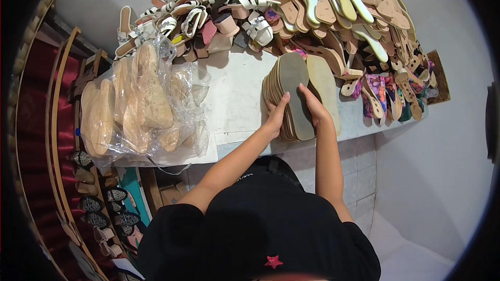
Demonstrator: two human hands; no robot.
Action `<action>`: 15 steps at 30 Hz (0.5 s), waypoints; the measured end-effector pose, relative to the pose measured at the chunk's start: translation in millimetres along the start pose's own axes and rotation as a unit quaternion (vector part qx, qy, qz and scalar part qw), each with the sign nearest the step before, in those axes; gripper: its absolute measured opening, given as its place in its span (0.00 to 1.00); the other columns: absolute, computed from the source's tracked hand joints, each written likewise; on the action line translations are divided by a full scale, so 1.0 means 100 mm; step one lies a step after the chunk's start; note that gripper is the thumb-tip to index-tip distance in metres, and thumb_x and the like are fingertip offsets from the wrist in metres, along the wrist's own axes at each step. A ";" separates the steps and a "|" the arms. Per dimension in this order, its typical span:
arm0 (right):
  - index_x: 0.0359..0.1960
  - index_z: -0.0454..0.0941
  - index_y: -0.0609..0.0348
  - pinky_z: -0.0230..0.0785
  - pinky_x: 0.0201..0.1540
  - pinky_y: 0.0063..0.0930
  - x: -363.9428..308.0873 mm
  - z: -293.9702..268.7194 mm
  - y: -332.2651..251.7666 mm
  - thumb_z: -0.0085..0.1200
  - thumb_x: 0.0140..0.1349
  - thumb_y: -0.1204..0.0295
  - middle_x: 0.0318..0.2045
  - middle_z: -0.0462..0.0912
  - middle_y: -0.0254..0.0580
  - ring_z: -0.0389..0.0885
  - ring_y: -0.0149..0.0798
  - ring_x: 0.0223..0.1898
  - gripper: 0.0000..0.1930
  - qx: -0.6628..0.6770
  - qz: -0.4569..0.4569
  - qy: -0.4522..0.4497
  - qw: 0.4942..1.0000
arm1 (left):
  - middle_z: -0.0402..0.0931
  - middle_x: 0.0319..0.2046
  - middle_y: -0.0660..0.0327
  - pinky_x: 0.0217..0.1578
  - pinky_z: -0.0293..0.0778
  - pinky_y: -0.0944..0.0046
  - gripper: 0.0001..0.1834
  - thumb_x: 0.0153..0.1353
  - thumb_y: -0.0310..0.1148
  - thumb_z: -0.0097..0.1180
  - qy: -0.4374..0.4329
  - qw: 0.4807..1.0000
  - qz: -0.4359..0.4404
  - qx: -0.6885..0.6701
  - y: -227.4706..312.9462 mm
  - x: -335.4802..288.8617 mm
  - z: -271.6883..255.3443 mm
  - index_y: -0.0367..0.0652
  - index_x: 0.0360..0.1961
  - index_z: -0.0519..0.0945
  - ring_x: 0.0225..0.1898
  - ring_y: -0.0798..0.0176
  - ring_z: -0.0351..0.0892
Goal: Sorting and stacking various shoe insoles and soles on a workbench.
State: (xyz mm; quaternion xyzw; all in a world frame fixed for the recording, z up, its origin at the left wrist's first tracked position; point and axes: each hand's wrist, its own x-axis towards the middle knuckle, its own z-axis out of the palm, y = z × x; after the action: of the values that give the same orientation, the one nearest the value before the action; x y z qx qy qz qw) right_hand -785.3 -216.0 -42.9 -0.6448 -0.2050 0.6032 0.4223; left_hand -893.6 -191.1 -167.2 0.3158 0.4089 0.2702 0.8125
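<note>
A tall stack of grey shoe soles [295, 75] stands near the front edge of the table, its layered brown edges showing on the left. My left hand [277, 117] presses against the stack's left side, thumb along the upper edge. On the other side my right hand [314, 106] holds the stack with its thumb on the top sole. The stack is gripped between both palms, and most of the fingers are hidden. Just right of it, partly behind my right hand, lies a paler, beige-green sole pile [329, 101].
Wooden shoe lasts or soles in a clear plastic bag [148, 106] fill the table's left. White strappy sandals [208, 0] are heaped at the back, beside a high pile of insoles [359, 5]. Floral shoe parts [385, 93] sit at the right end. Shoes [94, 203] line a rack lower left.
</note>
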 end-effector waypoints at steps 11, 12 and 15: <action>0.60 0.58 0.54 0.59 0.55 0.34 0.28 -0.03 0.14 0.27 0.57 0.37 0.56 0.65 0.45 0.65 0.43 0.55 0.39 0.070 0.067 0.045 0.994 | 0.24 0.62 0.37 0.62 0.32 0.47 0.70 0.37 0.75 0.48 0.059 0.998 0.008 0.018 0.07 -0.13 0.08 0.33 0.62 0.26 0.65 0.43 0.18; 0.62 0.56 0.52 0.57 0.57 0.36 0.27 -0.01 0.12 0.21 0.57 0.35 0.58 0.62 0.46 0.62 0.43 0.57 0.40 0.060 0.090 0.029 0.994 | 0.32 0.63 0.40 0.61 0.42 0.54 0.68 0.41 0.71 0.50 0.065 0.998 0.010 0.019 0.07 -0.13 0.06 0.32 0.61 0.25 0.64 0.48 0.32; 0.62 0.56 0.53 0.58 0.57 0.37 0.25 0.04 0.09 0.19 0.56 0.34 0.58 0.62 0.47 0.63 0.44 0.57 0.42 0.043 0.103 0.030 0.993 | 0.39 0.63 0.44 0.60 0.49 0.61 0.67 0.44 0.68 0.51 0.075 0.997 0.005 0.027 0.08 -0.14 0.05 0.30 0.60 0.23 0.64 0.53 0.44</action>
State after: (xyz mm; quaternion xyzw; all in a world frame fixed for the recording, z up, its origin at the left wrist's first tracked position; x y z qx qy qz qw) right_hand -786.0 -200.3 -65.1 -0.6617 -0.0987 0.6318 0.3914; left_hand -897.8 -197.0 -152.2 0.3181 0.4742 0.2860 0.7695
